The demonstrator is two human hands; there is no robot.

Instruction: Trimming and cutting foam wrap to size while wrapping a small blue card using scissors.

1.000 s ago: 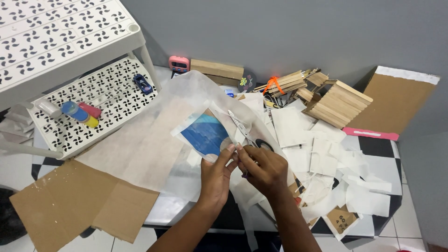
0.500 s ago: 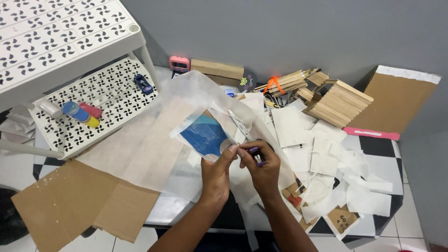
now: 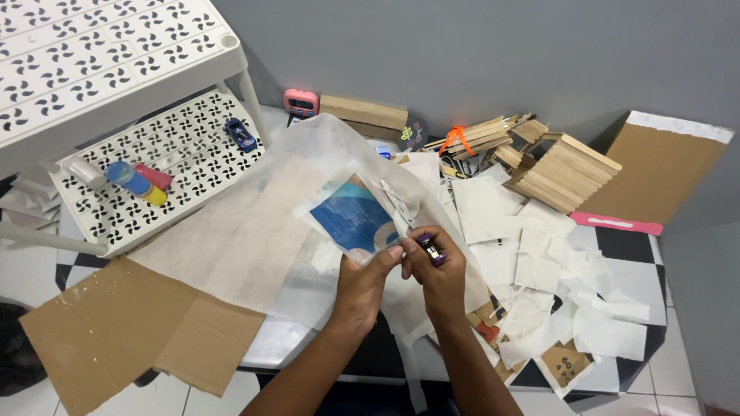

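Scissors (image 3: 412, 223) half hidden, right hand (image 3: 438, 271)

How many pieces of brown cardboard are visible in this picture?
3: a large cardboard sheet at lower left, a smaller cardboard piece overlapping its right side, and a cardboard panel leaning against the wall at right. Others may hide under the papers.

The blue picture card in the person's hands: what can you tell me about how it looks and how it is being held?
The blue picture card is a flat rectangular piece with a blue printed face, a pale curved shape at one corner and a brown cardboard-like edge. It sits inside a thin, see-through white wrapping and is tilted up towards the camera. The left hand pinches its lower right corner; the right hand, beside it, grips purple-handled scissors whose blades lie at the card's right edge.
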